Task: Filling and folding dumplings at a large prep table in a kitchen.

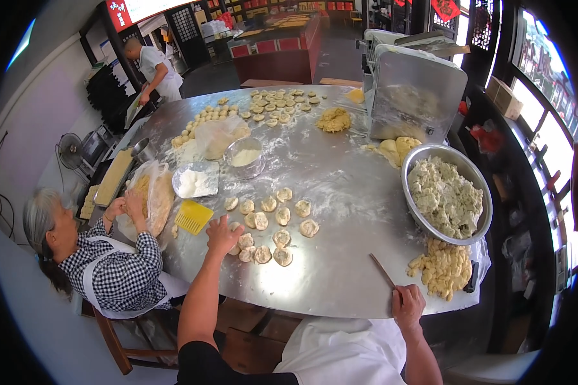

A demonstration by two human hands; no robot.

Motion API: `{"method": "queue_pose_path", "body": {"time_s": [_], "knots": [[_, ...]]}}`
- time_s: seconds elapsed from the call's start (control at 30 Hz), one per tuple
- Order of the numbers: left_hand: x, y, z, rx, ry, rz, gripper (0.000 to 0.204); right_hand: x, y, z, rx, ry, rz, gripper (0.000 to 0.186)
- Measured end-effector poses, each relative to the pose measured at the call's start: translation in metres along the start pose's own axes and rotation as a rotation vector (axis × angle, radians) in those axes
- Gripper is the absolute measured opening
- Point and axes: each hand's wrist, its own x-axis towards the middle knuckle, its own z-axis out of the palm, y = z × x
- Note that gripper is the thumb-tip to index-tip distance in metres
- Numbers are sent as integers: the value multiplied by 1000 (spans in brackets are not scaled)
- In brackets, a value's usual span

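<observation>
My left hand point(223, 235) reaches over the metal table with its fingers spread, beside a group of small round filled dough pieces point(282, 239). Its fingertips are close to one piece; whether they press on it I cannot tell. Near the table's front edge my right hand point(408, 305) is closed round the lower end of a thin brown stick-like tool point(382, 269), which points away to the left. Right of that stand a steel bowl point(420, 221) of pale green-flecked filling point(447, 196) and a heap of yellow dough pieces point(440, 268).
A yellow toothed scraper point(194, 217), a tray of flour point(194, 181) and a clear bowl point(245, 172) lie left of centre. A co-worker point(103, 256) at the left handles a plastic bag point(155, 197). Shaped dough pieces point(279, 102) cover the far side; a metal container point(417, 90) stands back right.
</observation>
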Motion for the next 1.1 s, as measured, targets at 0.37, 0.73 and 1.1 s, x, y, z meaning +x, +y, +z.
{"method": "queue_pose_path", "body": {"time_s": [0.37, 0.73, 1.1], "knots": [[54, -36, 8, 79, -15, 175, 39, 5, -3, 0, 5, -9, 23, 9], [92, 1, 10, 323, -142, 712, 61, 5, 1, 0, -6, -17, 15, 9], [33, 50, 2, -29, -289, 772, 59, 5, 3, -3, -27, -3, 29, 8]]}}
